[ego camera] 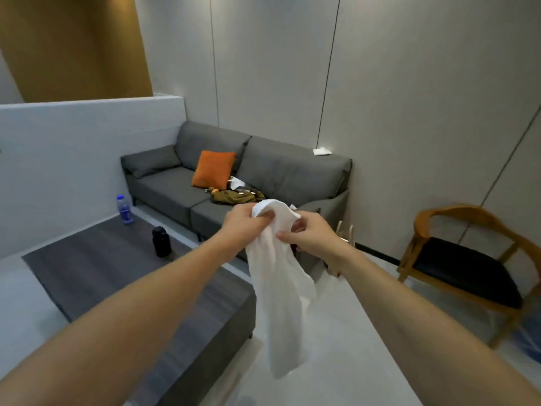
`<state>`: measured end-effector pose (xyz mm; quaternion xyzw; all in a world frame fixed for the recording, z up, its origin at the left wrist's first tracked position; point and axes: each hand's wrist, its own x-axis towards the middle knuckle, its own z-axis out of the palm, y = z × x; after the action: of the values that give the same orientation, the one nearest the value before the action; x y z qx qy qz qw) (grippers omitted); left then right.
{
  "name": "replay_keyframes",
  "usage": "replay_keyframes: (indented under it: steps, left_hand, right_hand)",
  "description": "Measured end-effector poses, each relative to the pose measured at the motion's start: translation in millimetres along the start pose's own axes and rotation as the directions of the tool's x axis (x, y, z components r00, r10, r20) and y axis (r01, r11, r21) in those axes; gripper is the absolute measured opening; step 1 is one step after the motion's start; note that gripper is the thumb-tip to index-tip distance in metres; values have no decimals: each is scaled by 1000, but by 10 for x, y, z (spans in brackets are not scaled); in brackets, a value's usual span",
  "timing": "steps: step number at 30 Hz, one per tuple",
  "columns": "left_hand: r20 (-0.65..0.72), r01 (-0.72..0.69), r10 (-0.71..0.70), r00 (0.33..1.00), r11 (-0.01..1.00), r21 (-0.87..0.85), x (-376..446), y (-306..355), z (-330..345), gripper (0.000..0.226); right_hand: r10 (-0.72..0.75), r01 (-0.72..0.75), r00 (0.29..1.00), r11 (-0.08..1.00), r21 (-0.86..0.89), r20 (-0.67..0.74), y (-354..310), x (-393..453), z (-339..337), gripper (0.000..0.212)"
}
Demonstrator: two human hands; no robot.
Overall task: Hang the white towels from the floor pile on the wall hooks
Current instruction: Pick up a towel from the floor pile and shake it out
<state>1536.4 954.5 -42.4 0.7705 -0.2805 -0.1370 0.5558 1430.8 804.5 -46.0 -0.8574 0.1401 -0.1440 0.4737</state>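
Both hands hold a white towel (pixel 278 276) out in front at arm's length: the left hand (pixel 243 222) has its fingers curled into the bunched top edge, the right hand (pixel 310 232) pinches it beside. The cloth hangs free over a low grey worktop (pixel 117 268) carrying a black bottle (pixel 161 241) and a water bottle (pixel 125 209). Behind are a grey sofa (pixel 263 165) with an orange cushion (pixel 213 169) and, at right, a wooden chair (pixel 465 268)
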Motion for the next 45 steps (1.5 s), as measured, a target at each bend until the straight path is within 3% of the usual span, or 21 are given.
replay_keyframes:
  steps: [2,3,7,11,15,17,20,23,25,30,34,37,41,45]
  left_hand:
    - [-74,23,-26,997,998,-52,84,-33,-138,12]
    - [-109,22,-28,994,998,-55,117,-59,-220,17]
    - [-271,48,-46,962,999,1,164,-220,-691,23]
    - [-334,75,-58,941,996,38,213,-372,-1223,26]
    - [-354,46,-44,934,999,-3,272,-454,-1722,20]
    - [-388,31,-47,920,998,-46,294,-529,-2026,19]
    - [-548,61,-82,832,996,-58,319,-658,-2547,29]
    - [-729,104,-91,678,994,-28,316,-832,-3059,22]
    - [-806,120,-104,583,992,-41,284,-967,-3369,22]
    - [-873,316,-169,458,948,-18,251,-1566,-4032,16]
    - [-882,476,-155,444,875,86,203,-1768,-4247,10]
    - [-902,581,-188,389,809,82,380,-2054,-4527,7]
    - [-918,746,-173,356,645,167,775,-2310,-4931,9]
    - [-949,787,-126,288,595,160,1306,-2348,-5337,11]
  right_hand:
    - [69,-86,978,993,77,199,79,205,85,22]
    - [70,-100,970,988,117,233,84,317,168,18]
    - [-40,-8,989,946,323,144,-115,755,575,10]
    - [-218,194,973,949,250,72,-553,1154,1027,22]
    - [-349,326,909,936,134,230,-1012,1480,1552,27]
    - [-380,344,875,924,166,300,-1171,1646,1759,36]
    - [-312,296,792,948,118,524,-1317,1970,1956,48]
    - [-201,396,693,909,-132,692,-1350,2300,2200,32]
    - [-169,418,716,881,-222,678,-1335,2523,2386,28]
    - [-176,423,768,862,-281,616,-1336,3259,2981,25]
    - [-228,464,803,819,-337,551,-1339,3561,3155,20]
    - [-262,502,798,787,-358,543,-1353,4037,3519,22]
    - [-258,527,800,734,-428,542,-1398,4688,3985,21]
    - [-303,515,826,747,-420,475,-1597,5343,4332,19]
